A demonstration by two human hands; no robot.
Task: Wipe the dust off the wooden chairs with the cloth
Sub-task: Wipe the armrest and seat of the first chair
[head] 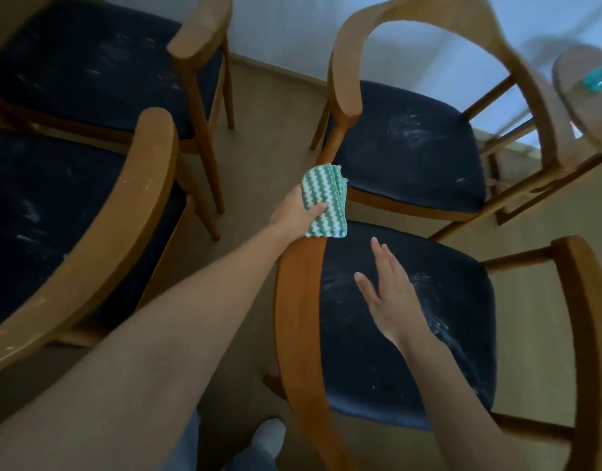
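The left hand gripped a folded green-and-white striped cloth, thumb across its face and fingers curled behind. It pressed the cloth on the far end of the left armrest of the nearest wooden chair. The right hand was spread flat with fingers straight, holding nothing, above the dark blue seat. Whether it touched the seat could not be determined from this angle.

White dust streaks showed on that seat. Similar streaks showed on the seats of the chair opposite and the two chairs on the left.

Assessment: the step in hand appeared to be wiping the armrest rail. To do it well, the cloth should be kept folded and flat against the wood. It should wrap over the rounded top and both side faces and be drawn along the full curve in one direction, not scrubbed back and forth. The free hand would serve best steadying the frame, since the chair stands on a smooth floor and may slide. A clean face of the cloth should be turned out before the next rail.
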